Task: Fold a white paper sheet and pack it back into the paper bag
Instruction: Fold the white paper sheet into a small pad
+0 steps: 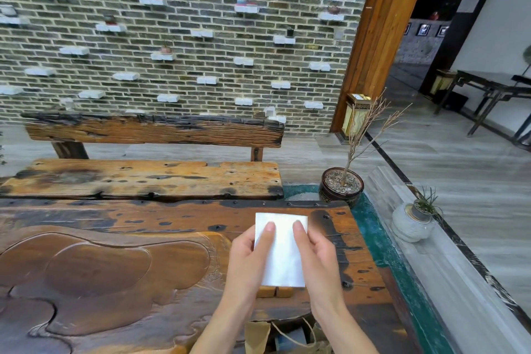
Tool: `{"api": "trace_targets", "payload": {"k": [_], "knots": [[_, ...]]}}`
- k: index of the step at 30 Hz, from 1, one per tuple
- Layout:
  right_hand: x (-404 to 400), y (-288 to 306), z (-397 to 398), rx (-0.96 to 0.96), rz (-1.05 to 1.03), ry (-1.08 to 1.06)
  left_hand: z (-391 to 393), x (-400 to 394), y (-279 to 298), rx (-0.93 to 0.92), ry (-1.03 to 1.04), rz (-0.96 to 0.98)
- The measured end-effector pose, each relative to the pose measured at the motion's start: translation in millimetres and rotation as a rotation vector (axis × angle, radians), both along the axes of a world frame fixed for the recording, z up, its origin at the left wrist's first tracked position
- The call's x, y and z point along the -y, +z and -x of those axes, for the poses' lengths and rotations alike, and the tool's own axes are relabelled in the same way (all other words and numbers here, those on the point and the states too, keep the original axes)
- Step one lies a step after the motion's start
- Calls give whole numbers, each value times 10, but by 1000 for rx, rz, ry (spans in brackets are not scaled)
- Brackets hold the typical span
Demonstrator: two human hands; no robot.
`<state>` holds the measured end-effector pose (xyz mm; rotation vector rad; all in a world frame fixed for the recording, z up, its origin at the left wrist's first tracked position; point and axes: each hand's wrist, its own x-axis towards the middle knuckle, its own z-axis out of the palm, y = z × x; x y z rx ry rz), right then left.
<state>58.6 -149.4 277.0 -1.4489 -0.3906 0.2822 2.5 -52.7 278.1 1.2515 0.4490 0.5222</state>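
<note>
Both hands pinch folded paper

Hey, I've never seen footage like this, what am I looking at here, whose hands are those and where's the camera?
There is no machine here. One wide-angle camera worn on a person's head looks forward and down at their two bare hands. The left hand and right hand hold a folded white paper sheet from either side, thumbs on top, over a carved dark wooden table. A brown paper bag with string handles sits open at the bottom edge, between the forearms. Behind the table are a rough wooden bench and a brick wall.
</note>
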Motion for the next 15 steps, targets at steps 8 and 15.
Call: {"api": "trace_targets", "payload": {"k": [8, 15], "knots": [[-158, -94, -20, 142, 71, -120, -37, -45, -57, 32, 197, -143], [-136, -52, -4, 60, 14, -104, -62, -23, -133, 26, 235, -174]]}}
